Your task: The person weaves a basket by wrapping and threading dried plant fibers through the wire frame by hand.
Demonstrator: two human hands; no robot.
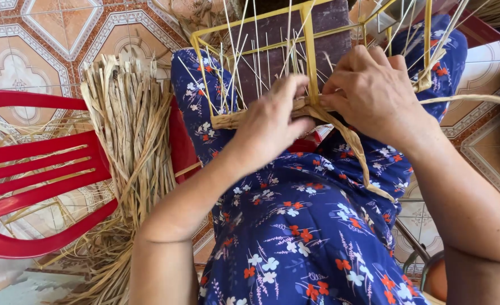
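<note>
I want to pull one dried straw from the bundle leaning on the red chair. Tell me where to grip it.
Grip the bundle of dried tan straw near its cut top ends, coming from above: there the stalks stand splayed apart, while lower down they lie packed against the red plastic chair.

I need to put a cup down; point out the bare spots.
Free: tiled floor beyond the red chair and straw bundle; tile at far right. Crowded: the lap, where both hands work the yellow frame.

Glossy red plastic chair (41, 169); dry, matt straw bundle (128, 135).
</note>
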